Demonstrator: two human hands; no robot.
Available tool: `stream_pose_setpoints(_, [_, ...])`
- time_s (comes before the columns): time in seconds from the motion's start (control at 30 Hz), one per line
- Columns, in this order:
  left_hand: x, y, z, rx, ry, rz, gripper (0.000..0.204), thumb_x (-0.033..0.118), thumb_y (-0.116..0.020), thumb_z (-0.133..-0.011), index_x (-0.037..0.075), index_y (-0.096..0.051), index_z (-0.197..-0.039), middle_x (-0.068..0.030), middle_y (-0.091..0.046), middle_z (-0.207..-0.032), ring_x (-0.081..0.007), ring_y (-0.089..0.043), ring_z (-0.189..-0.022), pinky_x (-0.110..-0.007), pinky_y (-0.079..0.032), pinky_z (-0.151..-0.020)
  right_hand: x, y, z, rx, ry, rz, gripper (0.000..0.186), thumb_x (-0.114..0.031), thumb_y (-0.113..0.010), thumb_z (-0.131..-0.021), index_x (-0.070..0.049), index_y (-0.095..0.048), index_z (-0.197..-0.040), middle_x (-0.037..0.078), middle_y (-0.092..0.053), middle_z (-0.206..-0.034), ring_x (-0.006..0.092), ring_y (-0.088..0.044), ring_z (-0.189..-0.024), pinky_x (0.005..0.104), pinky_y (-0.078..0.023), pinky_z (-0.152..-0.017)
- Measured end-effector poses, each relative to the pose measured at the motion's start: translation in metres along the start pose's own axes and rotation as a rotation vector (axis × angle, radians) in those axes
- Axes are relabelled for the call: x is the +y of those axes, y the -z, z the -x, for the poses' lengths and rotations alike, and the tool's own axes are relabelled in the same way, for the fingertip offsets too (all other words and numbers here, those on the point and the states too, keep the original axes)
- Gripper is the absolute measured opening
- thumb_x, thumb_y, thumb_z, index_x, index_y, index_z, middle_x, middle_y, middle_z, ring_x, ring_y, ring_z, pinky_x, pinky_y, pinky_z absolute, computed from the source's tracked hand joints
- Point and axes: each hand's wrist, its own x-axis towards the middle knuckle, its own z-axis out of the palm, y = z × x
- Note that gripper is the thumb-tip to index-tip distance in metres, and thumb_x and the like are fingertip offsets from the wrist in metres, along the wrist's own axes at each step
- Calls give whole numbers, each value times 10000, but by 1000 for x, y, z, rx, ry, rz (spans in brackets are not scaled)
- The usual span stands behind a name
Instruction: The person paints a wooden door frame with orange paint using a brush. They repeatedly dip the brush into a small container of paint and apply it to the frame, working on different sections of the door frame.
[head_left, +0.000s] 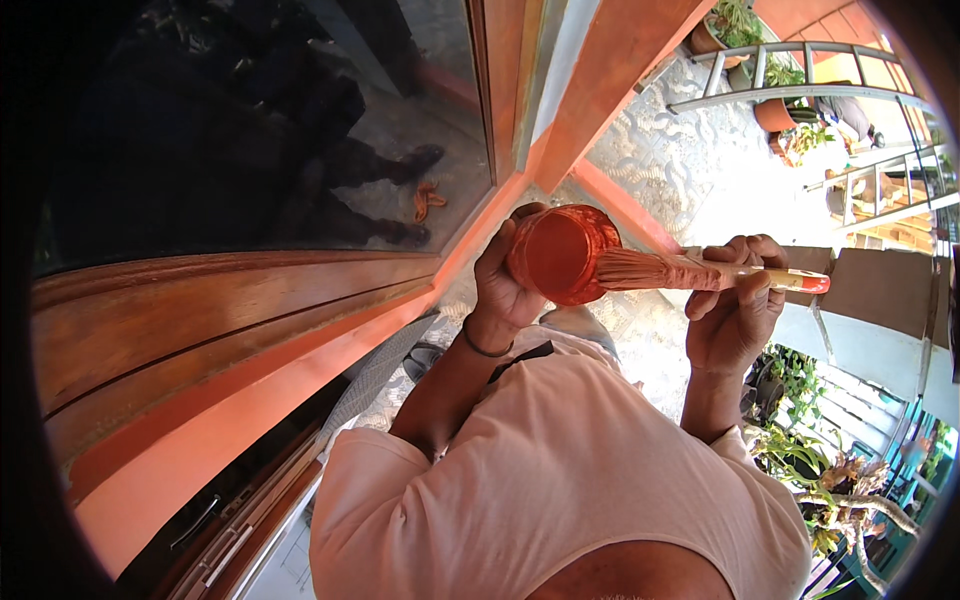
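No text, label, number or sign can be read here.
On the brush handle [795, 281], toward three o'clock, any print near the red end is too small to read. On the white surface [285, 572], at about seven o'clock, there are thin dark lines, but I cannot tell if they are writing.

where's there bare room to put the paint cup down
For the paint cup, the tiled floor between the low orange wall and upper ladder looks bare. Crowded: potted plants by that ladder, leafy plants at lower right.
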Motion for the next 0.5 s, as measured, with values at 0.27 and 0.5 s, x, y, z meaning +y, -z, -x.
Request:
stream_pose_setpoints(0.27, [-5,-4,-12,43,-92,-77,446,325,-630,-1087,1,-556,-1386,-177,-670,-1363,-304,-639,-1325,-495,-508,-1165,-4,-8,14,-9,54,97,366,-91,-849,-914,65,-625,-1157,194,-688,-1045,291,-755,-645,341,-635,-475])
stream_pose_setpoints(0.5, [0,-12,-15,-93,-130,-109,489,341,-558,-1117,-33,-507,-1428,-195,-653,-1391,-305,-631,-1323,-505,-490,-1166,-19,-24,20,-13,-26,337,309,-21,-823,-918,52,-635,-1152,203,-708,-1010,269,-760,-654,302,-627,-502])
